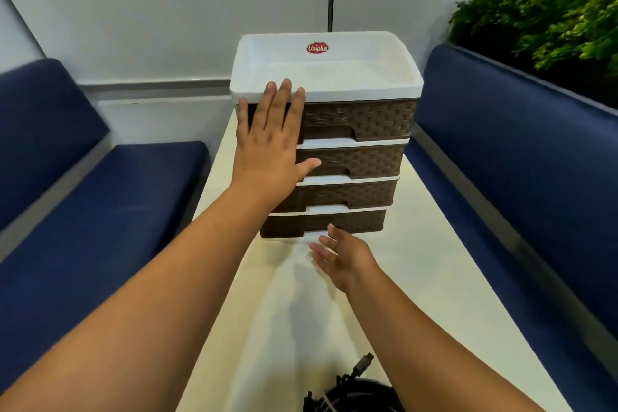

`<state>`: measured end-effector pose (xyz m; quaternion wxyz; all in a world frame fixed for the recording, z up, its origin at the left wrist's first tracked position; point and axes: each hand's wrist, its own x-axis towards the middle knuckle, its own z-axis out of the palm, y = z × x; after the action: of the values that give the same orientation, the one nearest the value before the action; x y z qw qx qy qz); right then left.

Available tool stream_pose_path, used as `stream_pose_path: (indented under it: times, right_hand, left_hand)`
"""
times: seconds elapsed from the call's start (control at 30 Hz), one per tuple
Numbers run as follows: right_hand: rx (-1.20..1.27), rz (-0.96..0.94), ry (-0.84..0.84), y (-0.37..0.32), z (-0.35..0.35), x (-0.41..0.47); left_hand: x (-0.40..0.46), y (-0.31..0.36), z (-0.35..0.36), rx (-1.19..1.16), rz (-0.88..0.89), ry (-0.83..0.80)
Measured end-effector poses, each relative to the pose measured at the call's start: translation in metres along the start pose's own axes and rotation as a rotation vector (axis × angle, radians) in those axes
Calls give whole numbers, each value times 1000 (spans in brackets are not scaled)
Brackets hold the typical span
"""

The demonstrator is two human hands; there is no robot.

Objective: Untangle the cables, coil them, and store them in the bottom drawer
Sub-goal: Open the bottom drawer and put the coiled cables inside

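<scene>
Bright even light, soft shadows on table (434,244), edges warped, perhaps slight blur.

Left hand (271,140) flat on drawer unit (354,124), right hand (341,257) at bottom drawer (354,222)

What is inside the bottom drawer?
Cannot tell: the bottom drawer is shut, so its inside is hidden. The black cables lie outside on the table.

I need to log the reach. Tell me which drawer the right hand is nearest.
The bottom drawer: the right hand hovers open at its handle notch, below the other three.
</scene>
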<state>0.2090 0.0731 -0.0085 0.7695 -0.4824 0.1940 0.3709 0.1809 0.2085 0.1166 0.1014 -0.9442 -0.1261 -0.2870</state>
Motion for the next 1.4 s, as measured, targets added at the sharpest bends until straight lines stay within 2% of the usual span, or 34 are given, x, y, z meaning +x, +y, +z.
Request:
stream_pose_path:
  times: [0.43, 0.7, 1.4]
  right_hand:
    - [158, 49, 40, -2, 9, 40]
    - [178, 85, -31, 13, -7, 33]
    - [193, 129, -89, 47, -54, -19]
  left_hand:
    - [12, 7, 10, -99, -66, 212]
    - [15, 13, 15, -171, -114, 302]
    - [12, 22, 6, -155, -159, 214]
